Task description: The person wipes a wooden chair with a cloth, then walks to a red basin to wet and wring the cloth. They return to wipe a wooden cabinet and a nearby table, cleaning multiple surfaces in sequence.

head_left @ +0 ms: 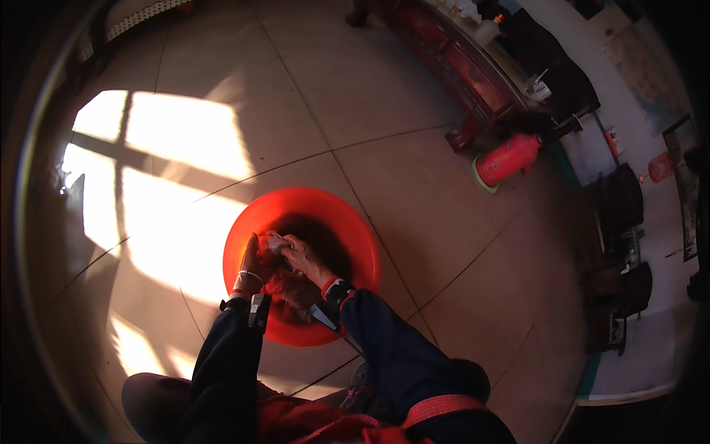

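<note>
A round orange-red basin (367,255) stands on the floor in front of me. Both my hands are inside its rim, close together. Reddish cloth (292,290) hangs below them, over dark contents that I cannot make out. My left hand (253,259), with a pale band at the wrist, is closed on a bunched part of the cloth. From the other side, my right hand (302,259) grips the same bunch with bent fingers. Part of what lies between the hands is hidden by the fingers.
Tiled floor (451,222) surrounds the basin, with bright window light on its left. A red thermos flask (510,159) lies toward the far right, beside a dark red wooden cabinet (466,66). Dark chairs (617,200) line the right wall. My knees flank the near side.
</note>
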Available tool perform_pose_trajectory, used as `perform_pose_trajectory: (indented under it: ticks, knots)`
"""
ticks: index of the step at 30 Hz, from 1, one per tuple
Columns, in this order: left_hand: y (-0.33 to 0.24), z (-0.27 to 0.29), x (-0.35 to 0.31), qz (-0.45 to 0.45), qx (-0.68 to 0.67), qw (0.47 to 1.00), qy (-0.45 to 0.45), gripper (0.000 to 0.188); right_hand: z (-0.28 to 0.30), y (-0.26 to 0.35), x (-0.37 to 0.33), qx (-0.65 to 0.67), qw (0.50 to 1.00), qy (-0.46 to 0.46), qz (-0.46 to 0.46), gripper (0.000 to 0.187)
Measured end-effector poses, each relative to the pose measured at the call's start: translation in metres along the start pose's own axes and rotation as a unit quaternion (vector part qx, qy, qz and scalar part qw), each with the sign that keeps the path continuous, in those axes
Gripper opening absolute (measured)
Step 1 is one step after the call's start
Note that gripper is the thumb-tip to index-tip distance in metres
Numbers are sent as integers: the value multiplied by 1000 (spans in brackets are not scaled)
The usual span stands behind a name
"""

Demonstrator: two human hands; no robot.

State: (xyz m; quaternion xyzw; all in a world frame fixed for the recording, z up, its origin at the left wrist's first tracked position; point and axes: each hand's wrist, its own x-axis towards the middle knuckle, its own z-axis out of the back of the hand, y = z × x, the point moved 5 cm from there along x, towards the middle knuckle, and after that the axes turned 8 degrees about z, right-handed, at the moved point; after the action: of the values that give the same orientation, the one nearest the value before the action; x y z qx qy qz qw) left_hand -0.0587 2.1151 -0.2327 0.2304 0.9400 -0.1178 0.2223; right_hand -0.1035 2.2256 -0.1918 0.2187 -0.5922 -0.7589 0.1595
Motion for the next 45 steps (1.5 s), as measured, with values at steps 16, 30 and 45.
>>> perform_pose_trajectory:
  ticks: [16, 30, 45]
  knots:
    - [21, -3, 14, -193, 94, 969, -124, 25, -5, 63, 2, -551, 810, -27, 197, 21]
    - [24, 2, 5, -152, 829, 422, -335, 62, 11, -30, -29, -605, 778, 165, 34, 59]
    - [-21, -46, -15, -278, 407, 816, -304, 49, 28, 68, -3, -110, 986, -9, 128, 21]
